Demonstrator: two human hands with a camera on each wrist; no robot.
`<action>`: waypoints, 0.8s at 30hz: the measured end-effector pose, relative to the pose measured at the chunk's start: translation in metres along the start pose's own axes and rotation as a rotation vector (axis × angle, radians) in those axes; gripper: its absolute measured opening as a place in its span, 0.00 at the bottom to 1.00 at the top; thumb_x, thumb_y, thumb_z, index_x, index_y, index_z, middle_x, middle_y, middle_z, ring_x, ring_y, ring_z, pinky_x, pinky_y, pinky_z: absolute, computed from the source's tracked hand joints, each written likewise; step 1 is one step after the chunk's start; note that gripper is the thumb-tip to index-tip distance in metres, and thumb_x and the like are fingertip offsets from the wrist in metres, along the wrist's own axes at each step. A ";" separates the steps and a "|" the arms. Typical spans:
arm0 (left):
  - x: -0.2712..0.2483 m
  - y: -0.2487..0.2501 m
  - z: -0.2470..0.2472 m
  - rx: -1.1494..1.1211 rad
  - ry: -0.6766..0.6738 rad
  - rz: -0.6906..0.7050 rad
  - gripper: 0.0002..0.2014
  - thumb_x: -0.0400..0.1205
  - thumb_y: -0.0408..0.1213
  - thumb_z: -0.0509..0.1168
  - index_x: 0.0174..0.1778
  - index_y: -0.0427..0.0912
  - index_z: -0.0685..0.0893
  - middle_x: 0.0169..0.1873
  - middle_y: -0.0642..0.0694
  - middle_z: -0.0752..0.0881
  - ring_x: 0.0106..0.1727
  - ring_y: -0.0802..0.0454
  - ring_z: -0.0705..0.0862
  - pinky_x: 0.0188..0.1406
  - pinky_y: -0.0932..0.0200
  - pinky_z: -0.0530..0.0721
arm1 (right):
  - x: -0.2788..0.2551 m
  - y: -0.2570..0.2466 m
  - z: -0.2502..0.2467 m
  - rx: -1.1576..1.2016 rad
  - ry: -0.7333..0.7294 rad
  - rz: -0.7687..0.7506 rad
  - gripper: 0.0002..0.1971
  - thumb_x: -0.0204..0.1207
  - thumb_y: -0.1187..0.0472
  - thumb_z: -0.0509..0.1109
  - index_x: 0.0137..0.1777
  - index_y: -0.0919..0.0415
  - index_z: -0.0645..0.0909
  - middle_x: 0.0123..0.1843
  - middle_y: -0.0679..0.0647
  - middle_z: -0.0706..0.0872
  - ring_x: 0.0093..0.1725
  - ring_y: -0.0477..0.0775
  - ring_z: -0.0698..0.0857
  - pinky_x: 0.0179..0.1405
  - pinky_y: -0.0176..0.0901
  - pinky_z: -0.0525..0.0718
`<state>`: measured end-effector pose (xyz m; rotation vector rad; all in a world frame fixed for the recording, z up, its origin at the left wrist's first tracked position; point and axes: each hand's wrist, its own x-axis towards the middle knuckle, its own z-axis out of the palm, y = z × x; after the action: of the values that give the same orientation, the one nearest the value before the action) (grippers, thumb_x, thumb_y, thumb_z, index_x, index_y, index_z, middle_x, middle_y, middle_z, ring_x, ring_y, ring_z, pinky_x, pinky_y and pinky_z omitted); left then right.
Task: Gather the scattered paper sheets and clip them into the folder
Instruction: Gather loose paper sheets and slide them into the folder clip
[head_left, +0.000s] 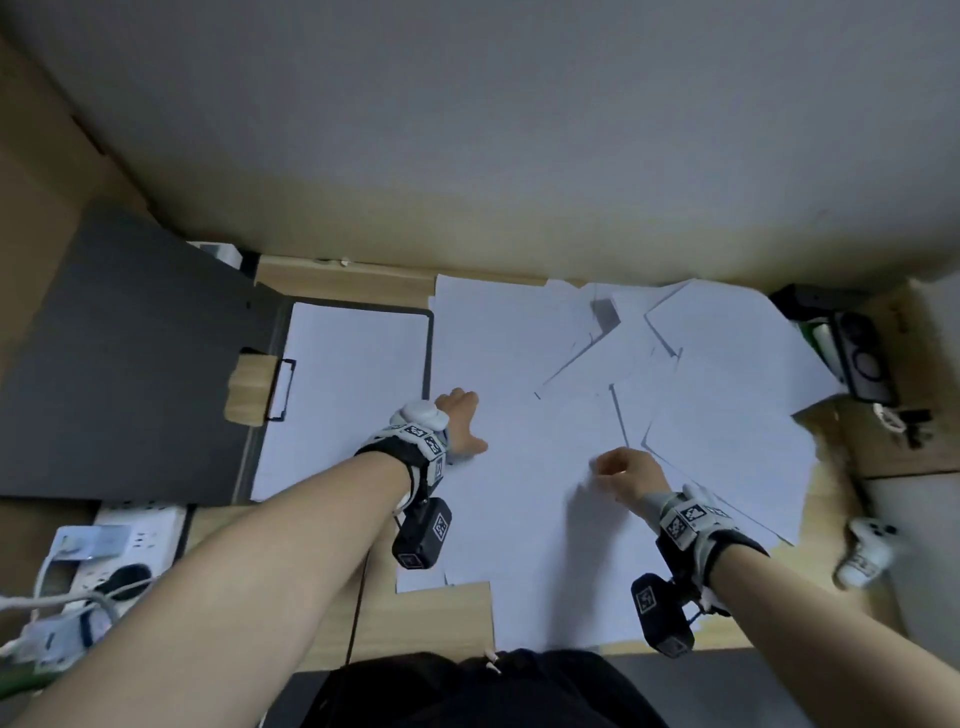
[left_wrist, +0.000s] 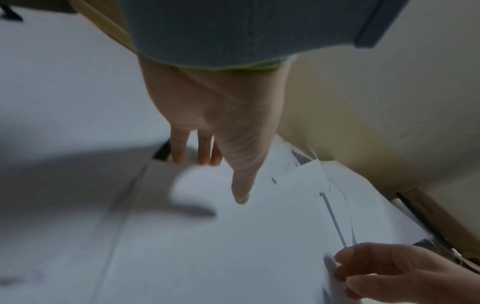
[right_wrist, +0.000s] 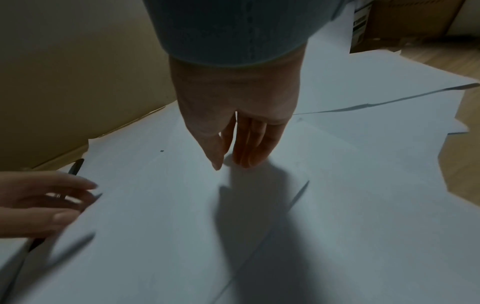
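Several white paper sheets (head_left: 524, 358) lie scattered and overlapping across the wooden desk. The dark folder (head_left: 130, 364) lies open at the left, with a white sheet (head_left: 343, 395) on its right half and a metal clip (head_left: 280, 389) at the spine side. My left hand (head_left: 462, 418) lies at the pile's left edge beside the folder, its fingers (left_wrist: 203, 152) straight and touching the paper and the thumb spread. My right hand (head_left: 615, 467) is in the middle of the pile, with its fingertips (right_wrist: 246, 158) pressing down on a sheet. Neither hand holds anything.
A white power strip (head_left: 119, 540) with plugs and cables sits at the near left. At the back right corner stands a black device (head_left: 860, 353), and a white controller (head_left: 867, 551) lies at the right. A wall runs close behind the desk (head_left: 343, 283).
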<state>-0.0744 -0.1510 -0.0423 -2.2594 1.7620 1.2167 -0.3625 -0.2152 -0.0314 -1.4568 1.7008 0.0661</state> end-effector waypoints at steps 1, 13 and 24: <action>0.005 0.012 0.009 0.064 0.020 -0.042 0.33 0.71 0.51 0.70 0.70 0.42 0.70 0.66 0.44 0.73 0.66 0.42 0.73 0.62 0.44 0.77 | 0.003 0.008 -0.005 -0.019 -0.023 -0.012 0.11 0.63 0.66 0.79 0.46 0.55 0.90 0.44 0.53 0.92 0.45 0.55 0.88 0.46 0.45 0.85; -0.009 0.070 0.017 0.106 0.020 -0.132 0.10 0.73 0.28 0.63 0.44 0.47 0.77 0.45 0.46 0.86 0.41 0.45 0.83 0.33 0.58 0.75 | 0.029 -0.009 -0.017 -0.267 0.016 -0.759 0.26 0.64 0.61 0.76 0.65 0.54 0.80 0.66 0.54 0.80 0.64 0.55 0.78 0.59 0.47 0.81; -0.040 0.067 -0.038 0.097 0.381 0.028 0.21 0.76 0.30 0.66 0.66 0.46 0.79 0.64 0.46 0.82 0.66 0.44 0.78 0.62 0.50 0.77 | 0.036 -0.073 -0.036 -0.622 -0.190 -0.721 0.12 0.70 0.51 0.75 0.50 0.55 0.87 0.52 0.60 0.90 0.56 0.65 0.85 0.40 0.44 0.74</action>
<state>-0.1112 -0.1603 0.0353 -2.5454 1.9211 0.7167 -0.3203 -0.2852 0.0029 -2.3638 0.9483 0.3493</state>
